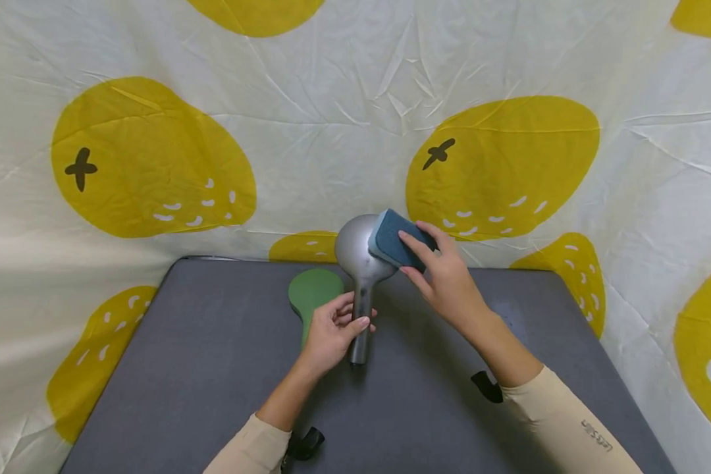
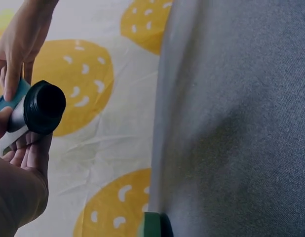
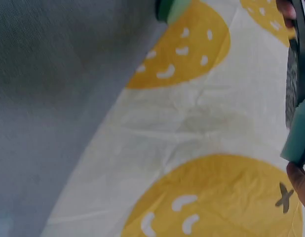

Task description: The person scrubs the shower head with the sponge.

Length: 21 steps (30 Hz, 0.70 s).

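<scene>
My left hand (image 1: 330, 337) grips the handle of a silver-grey shower head (image 1: 353, 245), holding it upright above the table. The black threaded end (image 2: 45, 106) of its handle faces the left wrist camera. With thumb and fingers, my right hand (image 1: 453, 284) holds a blue sponge (image 1: 404, 241) that has a lighter blue layer. That lighter side lies against the back of the round head, at its right. In the right wrist view the sponge (image 3: 296, 132) overlaps the shower head, seen edge-on.
A green, round-headed thing with a handle (image 1: 315, 289) lies on the dark grey table (image 1: 213, 368), partly behind my left hand. A white cloth (image 1: 332, 85) with yellow fruit shapes hangs behind and beside the table. Black bands (image 1: 487, 387) sit near both sleeves.
</scene>
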Each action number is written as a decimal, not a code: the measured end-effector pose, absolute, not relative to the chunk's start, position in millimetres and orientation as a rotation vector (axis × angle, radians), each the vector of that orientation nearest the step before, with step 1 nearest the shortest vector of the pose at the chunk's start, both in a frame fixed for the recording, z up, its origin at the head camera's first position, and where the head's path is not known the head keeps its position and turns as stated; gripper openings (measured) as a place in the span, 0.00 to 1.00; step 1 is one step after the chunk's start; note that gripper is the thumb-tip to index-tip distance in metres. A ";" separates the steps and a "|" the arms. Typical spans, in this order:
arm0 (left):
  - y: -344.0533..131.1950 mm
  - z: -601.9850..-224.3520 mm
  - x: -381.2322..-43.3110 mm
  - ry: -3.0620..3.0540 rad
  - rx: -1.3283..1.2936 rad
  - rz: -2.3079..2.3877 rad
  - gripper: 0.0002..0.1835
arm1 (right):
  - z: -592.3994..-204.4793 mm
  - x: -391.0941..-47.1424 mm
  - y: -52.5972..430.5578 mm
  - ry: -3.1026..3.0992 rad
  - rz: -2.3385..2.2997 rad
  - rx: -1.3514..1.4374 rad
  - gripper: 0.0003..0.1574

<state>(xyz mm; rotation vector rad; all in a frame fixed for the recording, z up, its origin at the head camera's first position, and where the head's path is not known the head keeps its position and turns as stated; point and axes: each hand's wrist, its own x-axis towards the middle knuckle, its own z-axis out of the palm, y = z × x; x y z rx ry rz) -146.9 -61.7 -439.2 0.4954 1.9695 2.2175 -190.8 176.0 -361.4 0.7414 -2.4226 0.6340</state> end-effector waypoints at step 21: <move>-54.7 -445.5 -145.4 2.009 0.508 2.241 0.24 | -319.6 -219.4 174.5 -2.595 0.625 0.652 0.35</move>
